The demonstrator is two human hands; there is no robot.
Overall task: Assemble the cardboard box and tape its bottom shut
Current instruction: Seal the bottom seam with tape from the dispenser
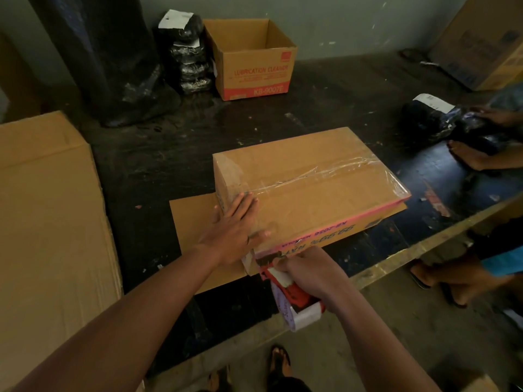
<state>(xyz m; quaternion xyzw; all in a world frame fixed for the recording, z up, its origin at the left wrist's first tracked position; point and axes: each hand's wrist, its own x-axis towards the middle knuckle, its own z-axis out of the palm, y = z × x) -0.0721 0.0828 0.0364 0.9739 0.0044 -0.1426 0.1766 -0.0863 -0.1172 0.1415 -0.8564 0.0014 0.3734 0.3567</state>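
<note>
Taping the cardboard box [305, 188] bottom on the table [311, 114] is in hand: left grip [235, 230] presses flat on it, right grip [308, 274] clasps the tape dispenser [294, 295] at its near corner; next, probably a clean tear-off.

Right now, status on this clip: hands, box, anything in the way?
Left hand flat on the box. Right hand grips the tape dispenser at its near corner. Clear tape already over the centre seam. Nothing blocking the hands.
</note>
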